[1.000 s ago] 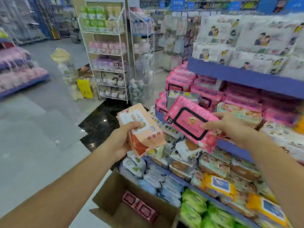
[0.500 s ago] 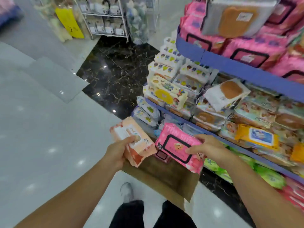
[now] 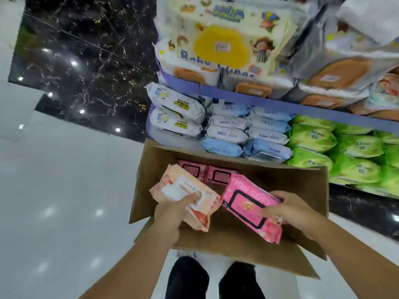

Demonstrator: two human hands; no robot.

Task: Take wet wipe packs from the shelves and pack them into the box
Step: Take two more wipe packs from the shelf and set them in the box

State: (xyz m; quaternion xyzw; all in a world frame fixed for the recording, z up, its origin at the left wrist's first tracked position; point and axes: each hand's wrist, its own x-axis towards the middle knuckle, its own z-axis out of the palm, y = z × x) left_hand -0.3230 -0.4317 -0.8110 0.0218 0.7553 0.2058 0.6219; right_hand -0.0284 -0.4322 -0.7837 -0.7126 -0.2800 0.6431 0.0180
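An open cardboard box (image 3: 155, 169) stands on the floor in front of the shelves. Two pink wipe packs (image 3: 218, 175) lie at its far end. My left hand (image 3: 170, 214) grips a peach-and-white wipe pack (image 3: 179, 188) over the box's left side. My right hand (image 3: 295, 210) holds a bright pink wipe pack (image 3: 244, 201) with a black-framed lid over the box's middle, thumb on top. Both packs hang above the box opening, side by side.
Blue-edged shelves (image 3: 248, 98) behind the box carry white, pale blue (image 3: 248, 130) and green wipe packs (image 3: 345, 152), with larger baby wipe packs (image 3: 220, 42) above. Black marble and white tiled floor lie to the left. My black shoes (image 3: 211, 279) stand just before the box's near flap.
My view has tilted down from the shelves to the box. Both hands have carried their packs down and forward, from in front of the shelves to over the box opening.
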